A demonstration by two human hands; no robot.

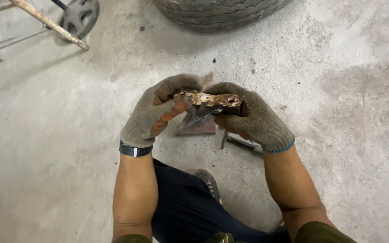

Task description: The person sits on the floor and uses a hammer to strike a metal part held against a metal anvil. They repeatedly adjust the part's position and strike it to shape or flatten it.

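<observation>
The concrete floor (59, 148) fills the view. A large tyre (217, 13) lies at the top edge, well apart from the hands; a small wheel (81, 17) and a slanted wooden handle (48, 22) sit at the upper left. Below the hands, a flat reddish plate (199, 128) rests on the floor, with a slim metal tool (241, 144) just beside it to the right.

The rusty metal bracket (210, 99) is held above the plate, between both gloved hands. Its long axis runs roughly left to right — slightly tilted down toward the right — with a round hole near its right end. A thin grey blade-like piece (202, 116) shows directly beneath it; what holds it cannot be told.

The left hand (156, 112) is curled around the bracket's left end, thumb pressed on top, fingers closed behind it. The right hand (248, 114) grips the right end — fingers wrapped tightly over the far side, thumb under. Both hands sit equally near; neither is open.
</observation>
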